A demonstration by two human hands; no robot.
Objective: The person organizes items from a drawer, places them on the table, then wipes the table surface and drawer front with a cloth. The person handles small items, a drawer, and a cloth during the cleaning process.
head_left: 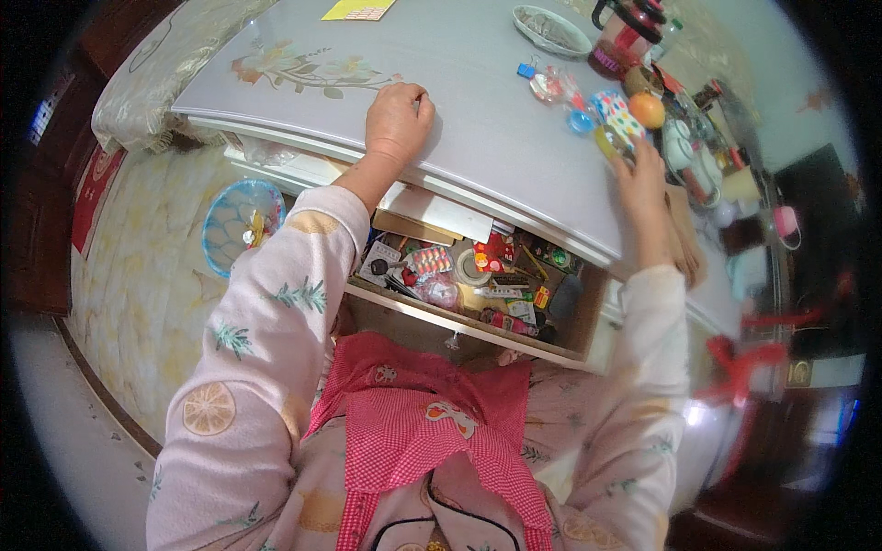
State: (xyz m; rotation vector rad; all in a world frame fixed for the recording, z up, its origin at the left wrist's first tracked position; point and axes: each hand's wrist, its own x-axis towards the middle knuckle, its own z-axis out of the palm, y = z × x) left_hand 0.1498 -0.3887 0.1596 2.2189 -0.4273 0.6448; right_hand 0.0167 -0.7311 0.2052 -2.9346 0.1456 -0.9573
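Note:
My left hand (401,122) rests on the grey-white tabletop (482,131) with its fingers curled in; nothing shows in it. Over at the right side of the table, my right hand (641,179) has its thumb and fingers on a yellow-green ring-shaped item (609,142), which looks like a tape roll. A white packet with coloured dots (620,113) lies just beyond it, beside an orange-coloured fruit (646,110). Below the table edge, a drawer (468,324) is pulled out. It holds a blister pack of capsules (432,260), a pale tape roll (472,268), a red patterned packet (493,253) and loose small items.
A blue clip (527,70), small clear-wrapped items (546,85) and an oval dish (551,31) sit on the table's right part. Behind stands a dark-lidded jug (623,41). A blue-rimmed waste basket (241,227) is on the floor at left. Clutter lines the right edge.

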